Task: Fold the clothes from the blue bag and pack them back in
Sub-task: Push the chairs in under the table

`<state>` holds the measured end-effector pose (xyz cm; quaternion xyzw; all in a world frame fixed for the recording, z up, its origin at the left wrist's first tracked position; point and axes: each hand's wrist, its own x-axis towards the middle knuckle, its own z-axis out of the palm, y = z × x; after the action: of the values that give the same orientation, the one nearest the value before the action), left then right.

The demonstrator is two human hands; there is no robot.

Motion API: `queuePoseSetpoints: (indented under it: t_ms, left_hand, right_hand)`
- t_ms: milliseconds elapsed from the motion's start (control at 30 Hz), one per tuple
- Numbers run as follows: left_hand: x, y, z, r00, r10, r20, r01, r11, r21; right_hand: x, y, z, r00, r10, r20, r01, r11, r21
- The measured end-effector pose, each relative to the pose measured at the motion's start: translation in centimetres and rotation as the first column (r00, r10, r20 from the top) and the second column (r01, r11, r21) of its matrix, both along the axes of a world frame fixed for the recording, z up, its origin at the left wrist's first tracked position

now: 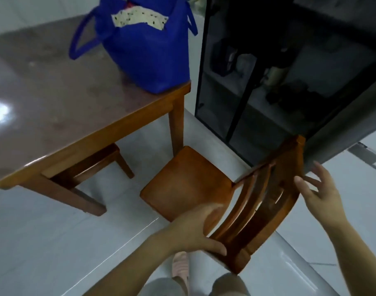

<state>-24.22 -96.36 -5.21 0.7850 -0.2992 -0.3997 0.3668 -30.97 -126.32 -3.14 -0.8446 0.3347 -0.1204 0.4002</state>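
— Where is the blue bag (148, 50)?

— Upright on the far corner of the counter (54, 92), close to the right edge. One looped handle (80, 37) droops out to its left.

— Anything in it?

— Its mouth is open, and a cream speckled cloth (138, 19) lies across the top, filling the opening. A bit of red fabric (129, 5) shows just behind it. What lies deeper I cannot tell.

— And the rest of the counter?

— A glossy brown top on a wooden frame, with a bright glare at the left edge. A wooden stool (93, 163) is tucked beneath it.

— The hands?

— Both are well away from the bag, down at a wooden chair (189, 182) that stands on the pale tiled floor (44, 231) beside the counter's corner leg. The left hand (195, 227) has its grip round the near end of the backrest, thumb on the outside and fingers over the inner side. The right hand (319, 193) has a loose, spread grip at the far end of the backrest and holds nothing; whether its fingertips touch the wood I cannot tell.

— Beyond the chair?

— A dark cabinet (289, 71) with see-through doors, dim shapes on its shelves too blurred to name.
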Motion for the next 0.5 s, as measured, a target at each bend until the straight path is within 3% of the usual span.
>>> queuePoseSetpoints:
  t_ms: [233,267,333,367,433,500]
  left_hand:
    - [-0.8,-0.7,-0.4,0.965,0.26,-0.026,-0.257,0.962,0.089]
    - [-1.4,-1.2,0.0,0.954,0.3,-0.014,-0.296,0.949,0.108]
    - [-3.0,-2.4,0.8,0.921,0.389,-0.025,-0.382,0.915,0.132]
    - [-4.0,-3.1,1.3,0.903,0.428,-0.048,-0.419,0.899,0.127]
    - [-6.4,-4.7,1.8,0.881,0.468,-0.069,-0.459,0.881,0.117]
    - [-8.5,-6.5,2.2,0.892,0.45,-0.041,-0.438,0.883,0.168]
  right_hand:
    - [6.2,-7.6,-0.2,0.995,0.095,0.03,-0.097,0.992,0.081]
    - [6.9,-9.1,-0.4,0.988,0.152,-0.015,-0.151,0.987,0.049]
    - [8.2,-11.8,-1.1,0.926,0.329,-0.186,-0.359,0.919,-0.162]
    - [8.8,-13.1,-1.4,0.865,0.425,-0.266,-0.491,0.827,-0.275]
    - [9.9,-14.9,-1.9,0.662,0.632,-0.403,-0.745,0.497,-0.445]
    - [10.7,-15.6,-1.2,0.354,0.738,-0.575,-0.925,0.184,-0.334]
